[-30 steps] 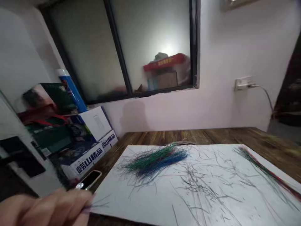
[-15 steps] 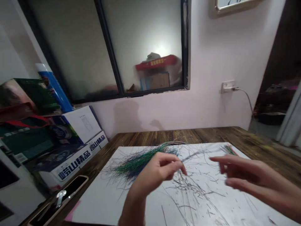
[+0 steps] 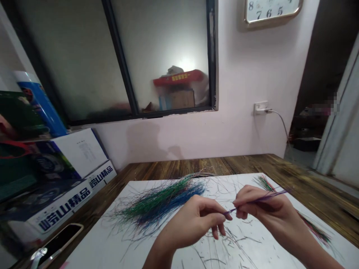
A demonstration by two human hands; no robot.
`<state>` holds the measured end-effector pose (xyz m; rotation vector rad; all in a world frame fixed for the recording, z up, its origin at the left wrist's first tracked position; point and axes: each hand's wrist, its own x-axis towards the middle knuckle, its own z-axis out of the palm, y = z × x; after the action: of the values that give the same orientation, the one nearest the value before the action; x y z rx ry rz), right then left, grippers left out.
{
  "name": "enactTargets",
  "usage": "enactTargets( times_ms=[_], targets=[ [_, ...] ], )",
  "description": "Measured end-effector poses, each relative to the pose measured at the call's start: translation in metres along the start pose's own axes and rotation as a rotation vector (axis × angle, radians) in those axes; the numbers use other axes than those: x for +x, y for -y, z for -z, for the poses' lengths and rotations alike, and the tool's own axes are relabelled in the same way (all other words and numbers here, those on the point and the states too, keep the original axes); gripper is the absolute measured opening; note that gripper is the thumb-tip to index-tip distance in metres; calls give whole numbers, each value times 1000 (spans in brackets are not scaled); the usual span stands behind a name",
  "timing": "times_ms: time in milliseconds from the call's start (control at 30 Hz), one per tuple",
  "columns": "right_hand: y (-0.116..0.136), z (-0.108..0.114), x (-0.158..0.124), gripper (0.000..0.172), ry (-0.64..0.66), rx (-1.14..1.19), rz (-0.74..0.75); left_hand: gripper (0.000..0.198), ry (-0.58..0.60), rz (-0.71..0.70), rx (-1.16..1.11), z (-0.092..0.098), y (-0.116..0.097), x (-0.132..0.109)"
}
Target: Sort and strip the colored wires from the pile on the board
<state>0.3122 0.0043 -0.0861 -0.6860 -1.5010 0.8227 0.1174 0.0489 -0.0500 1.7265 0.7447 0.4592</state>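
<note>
Item: left hand, low at centre, closed, thumb and forefinger pinching the near end of a thin bundle of purple-blue strands, the remaining fingers curled loosely below. Item: right hand, just to the right of the left hand and almost touching it, closed on the same bundle between thumb and fingers, the bundle's far end rising past the knuckles toward the right. Item: heap of fine green and blue strands, lying just beyond and to the left of the left hand, not touching the bundle. Item: scattered dark loose strands, directly beneath both hands. Item: band of red and green strands, laid beyond and to the right of the right hand. Item: white board, under the hands and all the strands. Item: wooden table, bearing the board and extending beyond it. Item: smartphone, on the table well left of the left hand, beside the board. Item: printed cardboard boxes, stacked further left, with a blue spray can above them. Item: wall clock and wall socket, on the wall far ahead of the right hand.
</note>
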Motion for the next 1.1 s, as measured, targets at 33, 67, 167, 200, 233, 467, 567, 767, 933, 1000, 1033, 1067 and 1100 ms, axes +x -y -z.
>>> enactTargets(
  times_ms=[33, 67, 167, 200, 233, 467, 567, 767, 933, 1000, 1033, 1067, 1100],
  targets=[
    [0, 0, 0, 17, 6, -5, 17, 15, -8, 0, -10, 0, 0, 1],
    [-1, -1, 0, 19, 12, -7, 29, 14, -13, -1, -13, -1, 0, 1],
    [-1, -3, -1, 23, 9, -35, 53, 14, -2, -2, -4, 0, 0, 1],
    [-1, -4, -1, 23, 2, -46, 63, 15, 12, 1, 4, 1, 0, 1],
    [-2, -5, -2, 23, -3, -55, 73, 15, 29, 6, 8, 2, 1, 1],
    [-2, -6, 0, 14, -142, -107, 55, 16, 92, 86, 33, 13, 5, -1],
    [2, -4, 0, 11, -208, -138, 6, 18, 70, 83, 33, 16, 4, -3],
    [6, -4, 2, 6, -291, -94, -136, 21, 18, 59, 39, 14, 1, -5],
    [7, -1, 2, 15, -325, -25, -253, 22, 33, 57, 54, 9, -2, -5],
    [8, -1, 2, 17, -341, -17, -273, 23, 28, 52, 61, 7, -3, -4],
    [8, -1, 3, 18, -347, -16, -278, 23, 20, 46, 61, 7, -3, -4],
    [8, -1, 3, 19, -352, -17, -282, 23, 11, 39, 59, 6, -3, -4],
    [8, -1, 3, 21, -352, -16, -285, 23, 0, 32, 58, 5, -3, -3]
  ],
)
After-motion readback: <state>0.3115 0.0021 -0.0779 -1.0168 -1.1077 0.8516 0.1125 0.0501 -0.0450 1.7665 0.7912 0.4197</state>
